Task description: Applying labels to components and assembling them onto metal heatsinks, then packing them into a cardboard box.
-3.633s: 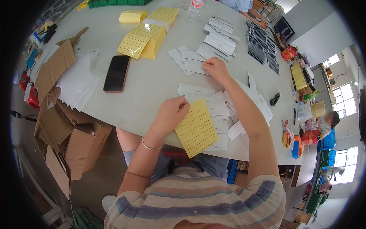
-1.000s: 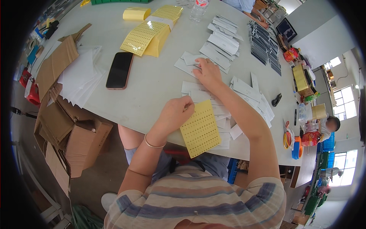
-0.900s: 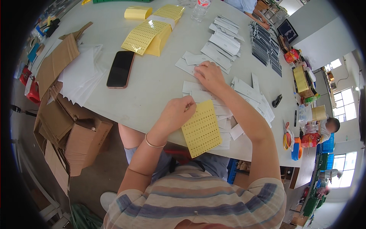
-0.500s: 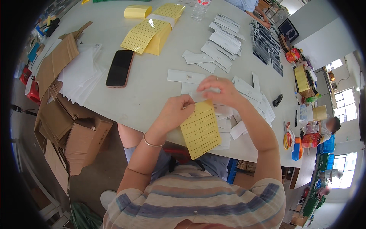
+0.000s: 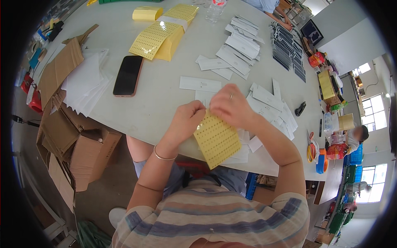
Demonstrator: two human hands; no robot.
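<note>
A yellow sheet covered in rows of small dark marks tilts over the table's near edge. My left hand pinches its upper left corner between thumb and fingers. At the sheet's top edge, my right hand has its fingers curled together, close to the left fingertips. What the right fingers grip, if anything, is hidden. White printed strips lie just beyond my hands, and more white strips are scattered beside and under my right forearm.
Farther off stand a stack of yellow sheets with a white band, a phone, piled white strips and dark grey strips. A black stapler-like object sits right. Cardboard boxes stand left of the table. Another person's hand is far right.
My right hand has come down and left onto the sheet's top edge, its fingers closing. The sheet has tilted slightly. My left hand keeps its pinch on the corner.
</note>
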